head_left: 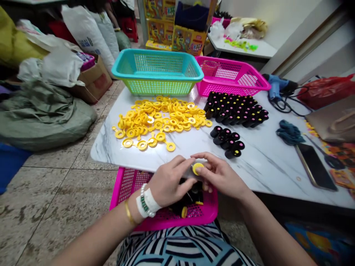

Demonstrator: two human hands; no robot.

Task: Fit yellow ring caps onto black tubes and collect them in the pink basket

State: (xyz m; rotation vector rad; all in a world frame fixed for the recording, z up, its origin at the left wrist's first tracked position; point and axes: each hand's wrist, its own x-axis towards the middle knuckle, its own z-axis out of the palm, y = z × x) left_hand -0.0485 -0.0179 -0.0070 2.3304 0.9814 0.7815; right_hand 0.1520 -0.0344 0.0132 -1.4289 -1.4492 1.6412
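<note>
My left hand (169, 181) and my right hand (222, 173) meet over the pink basket in front of me. Between them is a small piece with a round yellow cap (198, 169); its greyish body is partly covered by my fingers. My right thumb presses on the yellow cap, and the left fingers close around the other side. Below, the pink basket (122, 192) holds black pieces with yellow ends (184, 212), partly hidden by my hands. Ahead on the table lies a pile of yellow plastic rings with tabs (160, 137).
Black cylinders (233, 111) with pink or yellow dots stand grouped right of the rings. Behind are a turquoise basket (158, 75) and another pink basket (235, 88). A phone (316, 166), dark cloth (290, 132) and blue power tool (277, 88) lie at the right.
</note>
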